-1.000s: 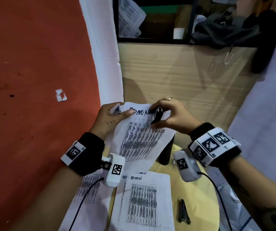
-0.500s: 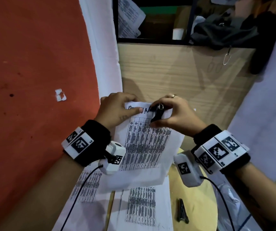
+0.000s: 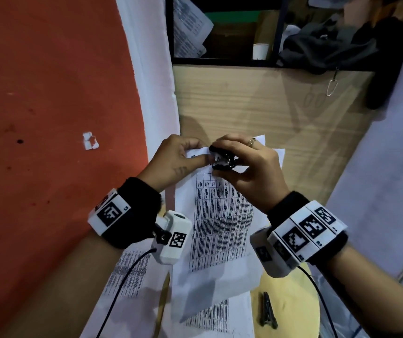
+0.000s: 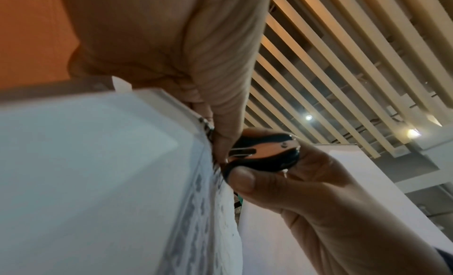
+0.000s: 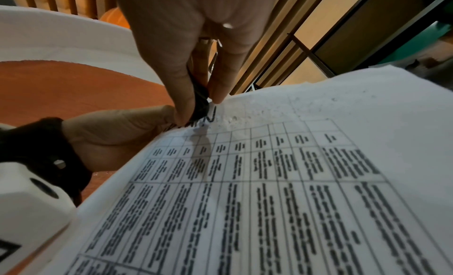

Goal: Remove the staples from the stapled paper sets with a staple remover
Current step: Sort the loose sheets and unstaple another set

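A stapled paper set (image 3: 220, 223) printed with a table is held up above the round table. My left hand (image 3: 178, 159) pinches its top left corner, thumb on the front. My right hand (image 3: 249, 167) grips a black staple remover (image 3: 222, 161) and holds it against the top edge of the sheets, right beside the left thumb. In the left wrist view the staple remover (image 4: 264, 151) shows chrome sides, squeezed between thumb and fingers at the paper set (image 4: 98, 182). The right wrist view has the staple remover (image 5: 199, 99) tip on the paper set (image 5: 294, 182). The staple itself is hidden.
More printed paper sets (image 3: 127, 272) lie on the round yellow table (image 3: 290, 311) below my hands. A dark clip-like tool (image 3: 267, 311) rests on that table. A wooden cabinet (image 3: 256, 106) stands behind, with an orange wall (image 3: 49, 93) at the left.
Both hands have lifted the paper set higher and further away. The left hand shifted along the top edge toward the staple remover, which now lies flatter against the paper.
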The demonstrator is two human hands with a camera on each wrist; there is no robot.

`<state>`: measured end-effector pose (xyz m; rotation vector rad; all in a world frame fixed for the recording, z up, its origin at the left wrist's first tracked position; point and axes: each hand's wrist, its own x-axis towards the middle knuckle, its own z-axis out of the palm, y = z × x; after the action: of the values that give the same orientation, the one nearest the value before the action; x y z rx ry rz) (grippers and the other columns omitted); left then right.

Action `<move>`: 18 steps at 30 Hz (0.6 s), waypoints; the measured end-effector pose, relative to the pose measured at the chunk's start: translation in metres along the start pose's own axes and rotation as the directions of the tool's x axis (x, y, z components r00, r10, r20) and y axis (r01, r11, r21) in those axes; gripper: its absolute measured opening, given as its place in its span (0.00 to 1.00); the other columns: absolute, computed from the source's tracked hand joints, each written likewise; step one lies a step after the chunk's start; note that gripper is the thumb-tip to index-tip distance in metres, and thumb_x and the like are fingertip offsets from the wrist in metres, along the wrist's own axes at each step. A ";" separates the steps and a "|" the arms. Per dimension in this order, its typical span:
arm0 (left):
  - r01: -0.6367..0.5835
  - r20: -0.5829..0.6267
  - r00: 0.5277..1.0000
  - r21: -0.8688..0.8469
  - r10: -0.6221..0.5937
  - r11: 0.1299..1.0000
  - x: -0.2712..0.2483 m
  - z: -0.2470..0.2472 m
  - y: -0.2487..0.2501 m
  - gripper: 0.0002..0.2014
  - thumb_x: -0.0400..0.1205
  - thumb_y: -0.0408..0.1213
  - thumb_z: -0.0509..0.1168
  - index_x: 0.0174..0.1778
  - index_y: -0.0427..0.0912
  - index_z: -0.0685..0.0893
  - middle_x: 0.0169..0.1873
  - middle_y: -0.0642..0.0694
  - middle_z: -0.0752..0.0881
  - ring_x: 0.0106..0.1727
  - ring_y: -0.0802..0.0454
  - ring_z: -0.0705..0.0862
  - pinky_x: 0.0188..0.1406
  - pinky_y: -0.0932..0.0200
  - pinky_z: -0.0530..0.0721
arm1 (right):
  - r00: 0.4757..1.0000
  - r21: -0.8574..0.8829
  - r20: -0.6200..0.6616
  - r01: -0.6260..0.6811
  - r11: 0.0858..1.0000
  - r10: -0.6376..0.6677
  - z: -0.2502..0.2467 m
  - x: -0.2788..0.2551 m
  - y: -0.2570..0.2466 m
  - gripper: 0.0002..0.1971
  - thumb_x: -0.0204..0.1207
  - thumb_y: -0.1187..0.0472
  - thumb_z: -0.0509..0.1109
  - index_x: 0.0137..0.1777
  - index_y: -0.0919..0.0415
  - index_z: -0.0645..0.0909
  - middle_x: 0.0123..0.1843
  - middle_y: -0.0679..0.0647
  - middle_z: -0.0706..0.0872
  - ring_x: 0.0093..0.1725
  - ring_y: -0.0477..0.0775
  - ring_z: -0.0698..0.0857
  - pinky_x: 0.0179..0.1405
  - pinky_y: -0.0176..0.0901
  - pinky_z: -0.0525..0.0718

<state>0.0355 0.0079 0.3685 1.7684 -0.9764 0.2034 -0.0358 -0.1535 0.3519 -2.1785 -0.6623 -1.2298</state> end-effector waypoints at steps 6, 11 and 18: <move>-0.001 -0.017 1.000 -0.045 0.001 0.999 0.000 0.004 -0.001 0.17 0.65 0.53 0.75 0.37 0.42 0.88 0.35 0.40 0.89 0.40 0.56 0.81 0.46 0.55 0.74 | 0.998 -0.041 0.018 0.056 0.998 -0.056 -0.002 0.000 0.000 0.18 0.63 0.67 0.78 0.55 0.68 0.85 0.53 0.58 0.85 0.50 0.62 0.85 0.41 0.58 0.87; 0.043 0.059 0.998 -0.164 -0.034 0.986 -0.003 0.005 0.005 0.04 0.71 0.34 0.75 0.36 0.44 0.86 0.30 0.54 0.86 0.37 0.62 0.80 0.44 0.66 0.76 | 0.998 -0.042 0.046 0.053 0.998 -0.051 -0.006 0.001 -0.002 0.18 0.62 0.68 0.78 0.54 0.66 0.85 0.52 0.56 0.86 0.49 0.59 0.84 0.37 0.53 0.88; 0.063 0.097 0.994 -0.213 -0.043 0.975 -0.004 0.003 0.005 0.02 0.74 0.26 0.71 0.39 0.36 0.85 0.34 0.46 0.84 0.38 0.57 0.79 0.40 0.67 0.75 | 0.996 -0.073 0.060 0.068 0.995 -0.064 -0.005 0.004 -0.001 0.15 0.62 0.67 0.78 0.50 0.66 0.86 0.49 0.57 0.87 0.47 0.58 0.85 0.35 0.53 0.88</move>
<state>0.0286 0.0071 0.3681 1.6130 -0.9769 -0.0181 -0.0380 -0.1557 0.3579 -2.2778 -0.7283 -1.2484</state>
